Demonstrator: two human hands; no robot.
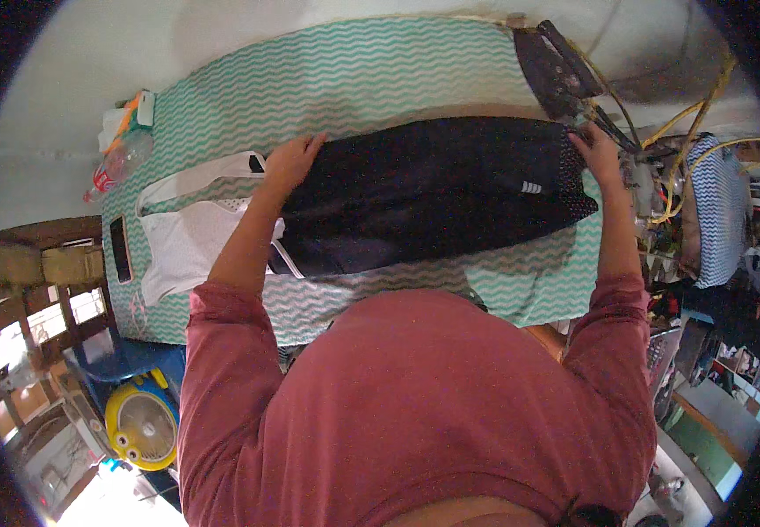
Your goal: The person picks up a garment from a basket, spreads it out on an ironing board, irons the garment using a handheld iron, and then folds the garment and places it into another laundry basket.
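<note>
A long black garment (433,191) lies lengthwise on a table covered with a green and white zigzag cloth (367,72). At its left end my left hand (291,161) rests on the upper edge, fingers together. My right hand (594,151) pinches the upper corner at the right end, by a dotted band. Under the black garment's left end and beside it lies a white garment (189,237) with dark trim. A clothes iron (554,72), dark and seemingly on its side, is just beyond my right hand; its exact pose is hard to tell.
A clear plastic bottle (123,161) and a smartphone (120,249) lie at the table's left end. Yellow cords (696,125) hang at the right, near a striped cushion-like thing (716,211). A yellow fan (143,428) stands low at the left by a blue surface (116,356).
</note>
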